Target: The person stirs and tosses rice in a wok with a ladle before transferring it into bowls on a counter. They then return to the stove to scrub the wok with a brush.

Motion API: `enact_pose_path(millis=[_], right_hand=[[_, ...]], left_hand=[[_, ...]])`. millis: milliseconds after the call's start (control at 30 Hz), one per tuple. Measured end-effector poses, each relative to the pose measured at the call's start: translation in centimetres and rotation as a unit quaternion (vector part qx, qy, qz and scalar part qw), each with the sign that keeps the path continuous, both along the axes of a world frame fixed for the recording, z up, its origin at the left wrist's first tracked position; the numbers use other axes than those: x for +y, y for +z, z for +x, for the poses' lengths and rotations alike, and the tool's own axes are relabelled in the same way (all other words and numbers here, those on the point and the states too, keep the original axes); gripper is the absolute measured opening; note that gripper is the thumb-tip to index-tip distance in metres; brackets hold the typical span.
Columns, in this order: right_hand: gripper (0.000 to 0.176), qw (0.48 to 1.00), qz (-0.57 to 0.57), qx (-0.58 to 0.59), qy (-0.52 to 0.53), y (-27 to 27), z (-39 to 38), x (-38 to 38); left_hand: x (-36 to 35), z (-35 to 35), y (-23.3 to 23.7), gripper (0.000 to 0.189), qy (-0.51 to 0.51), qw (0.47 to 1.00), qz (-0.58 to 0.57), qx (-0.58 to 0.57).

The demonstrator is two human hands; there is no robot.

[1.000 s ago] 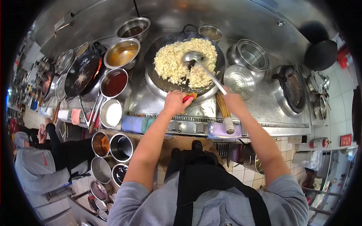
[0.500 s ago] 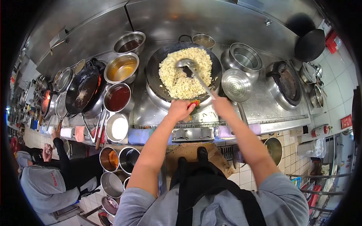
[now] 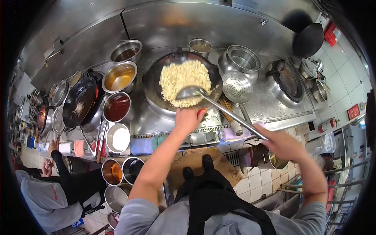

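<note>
A large black wok (image 3: 150,80) sits on the burner in front of me, full of pale yellow fried rice (image 3: 184,78). My left hand (image 3: 187,119) is closed at the wok's near edge; a red and green scrap, perhaps cloth, shows by the thumb, and the grip itself is hidden. My right hand (image 3: 285,145) is wrapped round the end of a long-handled ladle (image 3: 235,116), well to the right of the wok. The ladle's bowl rests at the near side of the rice.
A perforated skimmer (image 3: 237,87) and a steel pot (image 3: 244,60) stand right of the wok. On its left are bowls of yellow liquid (image 3: 119,77), red sauce (image 3: 116,107) and white contents (image 3: 119,138). Another person (image 3: 43,192) works at far left beside a second wok (image 3: 79,103).
My right hand has pulled the ladle back towards me and to the right. The wok has tilted and the rice has shifted, blurring at its far edge. The view has also moved slightly.
</note>
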State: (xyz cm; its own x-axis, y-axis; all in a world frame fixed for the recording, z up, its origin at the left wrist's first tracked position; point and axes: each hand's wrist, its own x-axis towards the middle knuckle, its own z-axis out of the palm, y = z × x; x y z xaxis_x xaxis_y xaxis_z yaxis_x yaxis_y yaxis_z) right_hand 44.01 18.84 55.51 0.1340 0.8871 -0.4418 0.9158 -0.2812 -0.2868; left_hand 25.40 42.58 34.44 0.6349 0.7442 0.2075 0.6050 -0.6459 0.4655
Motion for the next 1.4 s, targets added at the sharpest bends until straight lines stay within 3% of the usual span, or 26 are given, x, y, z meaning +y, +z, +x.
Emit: enact_pose_path(millis=[33,133,167,233,300,367,433,500,533,600,667,733,833,867,900,967,1067,1167,1233,1300,1400], right_hand=[[0.059,0.999,-0.027,0.011,0.019,2.5,0.3,-0.8],[0.057,0.993,-0.07,-0.017,0.098,3.3,1.3,0.0],[0.057,0.991,-0.12,-0.039,0.051,2.4,0.6,1.6],[0.057,0.997,-0.047,-0.025,0.061,-2.6,1.6,4.6],[0.058,0.991,0.097,-0.019,0.09,-10.4,1.8,7.9],[0.061,0.989,0.112,-0.088,0.05,-14.5,-0.3,10.6],[0.06,0.991,0.105,-0.077,0.02,-14.9,-2.7,10.4],[0.06,0.992,0.115,-0.06,0.0,-14.6,-3.4,9.7],[0.06,0.992,0.113,-0.058,0.002,-13.9,-3.2,9.2],[0.063,0.994,0.08,-0.057,0.039,-11.7,-2.8,7.1],[0.06,0.997,0.04,-0.005,0.061,-6.2,-2.1,4.2],[0.057,0.995,-0.037,-0.025,0.087,-0.3,-0.7,1.6],[0.056,0.989,-0.122,-0.046,0.074,3.6,-0.1,2.4],[0.055,0.987,-0.139,-0.059,0.051,3.0,-0.4,3.9],[0.055,0.994,-0.058,-0.028,0.087,0.2,0.6,5.1],[0.055,0.989,0.055,-0.038,0.129,-6.8,1.2,8.5],[0.056,0.994,0.051,-0.067,0.069,-12.3,-1.1,11.9],[0.054,0.992,0.112,-0.059,0.018,-13.8,-3.1,9.9],[0.051,0.991,0.107,-0.064,-0.04,-13.5,-3.7,6.9],[0.049,0.985,0.165,-0.05,-0.015,-13.3,-2.4,3.8],[0.05,0.984,0.088,-0.154,-0.012,-13.2,1.2,0.9]], left_hand=[[-1.6,-1.0,2.2,0.038,-0.011,1.0,0.016,-0.013],[-3.3,-2.2,6.2,0.038,-0.06,0.997,0.045,0.0],[-2.8,-1.4,5.5,0.037,-0.064,0.995,0.075,-0.033],[-0.7,0.2,1.9,0.036,-0.054,0.991,0.107,-0.052],[-1.2,1.4,-4.1,0.032,-0.006,0.988,0.129,-0.083],[-4.3,0.7,-9.5,0.029,0.015,0.987,0.14,-0.077],[-7.1,-2.2,-9.8,0.031,-0.036,0.995,0.085,-0.039],[-5.8,-2.9,-8.2,0.033,-0.061,0.992,0.113,-0.001],[-5.5,-3.3,-7.7,0.035,-0.092,0.986,0.129,0.043],[-1.2,-2.1,-6.1,0.039,-0.062,0.994,0.084,0.02],[-0.3,-1.9,-3.7,0.042,-0.03,0.999,0.043,0.002],[-2.4,-2.9,0.1,0.043,-0.054,0.998,0.02,0.019],[-2.2,-3.1,4.9,0.042,-0.086,0.995,0.04,0.027],[-1.2,-2.5,5.5,0.041,-0.087,0.995,0.053,0.004],[-0.1,-1.6,4.7,0.038,-0.077,0.994,0.059,-0.046],[0.6,0.3,-1.6,0.035,-0.059,0.99,0.114,-0.066],[-3.9,-0.8,-8.8,0.031,-0.026,0.993,0.113,-0.006],[-4.6,-2.7,-6.0,0.033,-0.077,0.994,0.065,0.045],[-1.4,-2.0,-3.8,0.036,-0.08,0.985,0.151,0.001],[2.4,-1.8,-4.5,0.035,-0.061,0.989,0.137,-0.005],[3.8,-1.6,-4.0,0.033,-0.011,0.99,0.141,-0.007]])
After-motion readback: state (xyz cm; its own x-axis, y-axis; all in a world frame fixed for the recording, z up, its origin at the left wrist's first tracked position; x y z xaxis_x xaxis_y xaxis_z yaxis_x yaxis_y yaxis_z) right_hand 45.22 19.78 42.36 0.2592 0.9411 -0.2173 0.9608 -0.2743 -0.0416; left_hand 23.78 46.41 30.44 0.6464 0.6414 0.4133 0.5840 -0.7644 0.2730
